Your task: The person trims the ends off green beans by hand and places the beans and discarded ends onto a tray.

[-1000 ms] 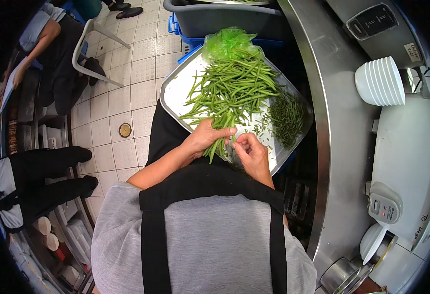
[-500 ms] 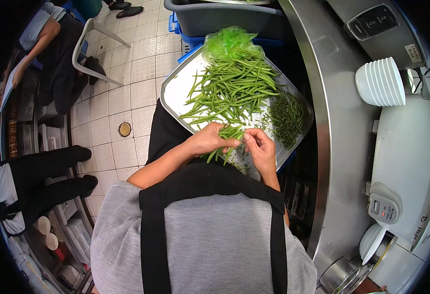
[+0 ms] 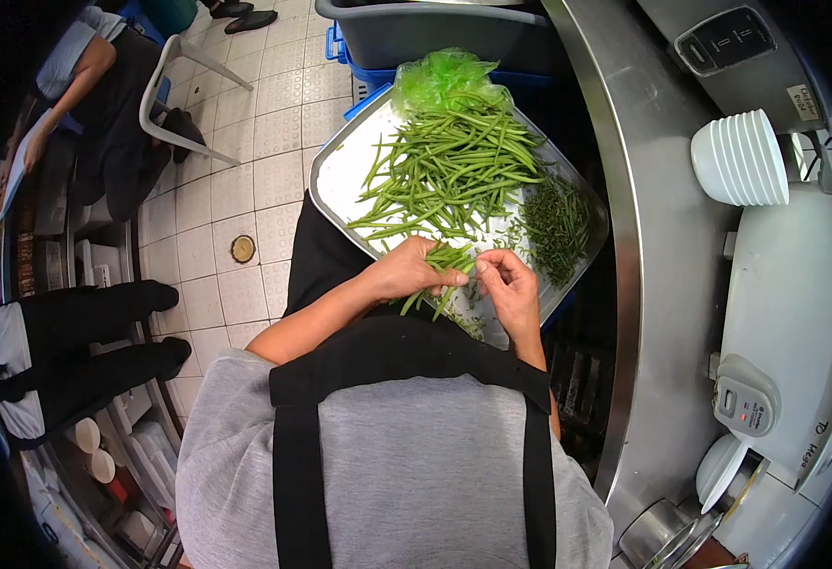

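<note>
A metal tray (image 3: 340, 185) rests over my lap with a loose pile of green beans (image 3: 454, 171) on it. My left hand (image 3: 405, 270) is closed around a small bunch of beans (image 3: 449, 258) above the tray's near edge. Just right of the bunch, my right hand (image 3: 511, 289) has its thumb and forefinger pinched close to the bean tips; what they hold is too small to make out. Short trimmed bits (image 3: 555, 230) are heaped on the tray's right side. A green plastic bag (image 3: 443, 81) lies at the far end of the pile.
A steel counter (image 3: 667, 284) runs along the right, with stacked white bowls (image 3: 739, 158) and a rice cooker (image 3: 746, 394). Beyond the tray stands a grey tub (image 3: 444, 40). At left are a chair (image 3: 188, 104), two people and shelves.
My left hand has turned slightly with the bunch, which shows lower and more gathered. My right hand has moved right, slightly away from the beans.
</note>
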A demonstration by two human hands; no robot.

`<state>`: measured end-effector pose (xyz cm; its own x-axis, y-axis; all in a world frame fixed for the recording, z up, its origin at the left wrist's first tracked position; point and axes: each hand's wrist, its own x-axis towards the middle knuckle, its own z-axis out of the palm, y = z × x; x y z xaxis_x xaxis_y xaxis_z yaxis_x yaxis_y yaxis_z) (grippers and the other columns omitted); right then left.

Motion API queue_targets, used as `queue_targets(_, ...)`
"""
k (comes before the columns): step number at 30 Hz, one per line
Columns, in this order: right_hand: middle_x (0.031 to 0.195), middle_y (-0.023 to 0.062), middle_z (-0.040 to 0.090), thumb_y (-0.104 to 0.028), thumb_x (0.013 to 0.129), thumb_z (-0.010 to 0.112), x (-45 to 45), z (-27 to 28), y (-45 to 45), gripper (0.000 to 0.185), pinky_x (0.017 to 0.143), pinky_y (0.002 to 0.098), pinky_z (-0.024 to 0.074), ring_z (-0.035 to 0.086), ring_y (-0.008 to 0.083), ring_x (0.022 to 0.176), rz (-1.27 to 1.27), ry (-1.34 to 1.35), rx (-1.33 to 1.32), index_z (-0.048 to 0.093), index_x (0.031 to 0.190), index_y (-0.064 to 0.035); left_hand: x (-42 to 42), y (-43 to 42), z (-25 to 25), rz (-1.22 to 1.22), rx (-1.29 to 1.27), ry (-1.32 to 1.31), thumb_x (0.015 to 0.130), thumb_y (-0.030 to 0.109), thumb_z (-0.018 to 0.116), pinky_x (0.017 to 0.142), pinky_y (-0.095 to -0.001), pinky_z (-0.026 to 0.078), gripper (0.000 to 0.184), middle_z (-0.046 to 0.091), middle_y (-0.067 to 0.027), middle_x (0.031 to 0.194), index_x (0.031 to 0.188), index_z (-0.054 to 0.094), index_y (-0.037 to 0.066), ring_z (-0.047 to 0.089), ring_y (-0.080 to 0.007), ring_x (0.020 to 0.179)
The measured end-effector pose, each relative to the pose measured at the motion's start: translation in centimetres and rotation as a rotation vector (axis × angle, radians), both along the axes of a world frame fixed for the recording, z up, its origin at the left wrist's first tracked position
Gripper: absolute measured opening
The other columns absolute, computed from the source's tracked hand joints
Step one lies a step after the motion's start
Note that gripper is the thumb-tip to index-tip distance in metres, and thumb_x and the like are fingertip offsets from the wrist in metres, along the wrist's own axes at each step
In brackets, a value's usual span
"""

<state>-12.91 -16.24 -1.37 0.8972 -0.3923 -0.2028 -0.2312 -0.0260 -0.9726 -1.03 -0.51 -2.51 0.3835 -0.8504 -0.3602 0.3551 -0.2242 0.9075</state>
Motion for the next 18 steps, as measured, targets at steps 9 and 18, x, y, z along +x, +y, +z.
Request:
queue_targets(9,0.067,0.0021,0.059,-0.006,0.086,0.064,-0.1,1.2,-0.2,0.008,0.054,0.0228,0.0423,0.052,0.0078,0.058,0.041,-0.030,-0.321,0.063,0.092,-0.0003,0.0,-0.1,0.1,0.001,0.029,0.015,0.082,0.018,0.075,0.052,-0.0227,0.043,0.020,0.061,0.0006,0.070,0.085,0.064,0.002,0.051,-0.0067,0.056)
queue_targets(18,0.070,-0.0041,0.052,-0.005,0.089,0.058,0.1,-1.8,-0.2,0.002,0.049,0.0205,0.0353,0.044,0.0046,0.054,-0.256,-0.166,0.188,0.059,0.090,-0.0044,0.1,-0.1,0.9,-0.053,0.026,-0.030,0.084,0.020,0.074,0.053,-0.0232,0.043,0.020,0.060,0.0004,0.068,0.083,0.064,0.002,0.051,-0.0065,0.055)
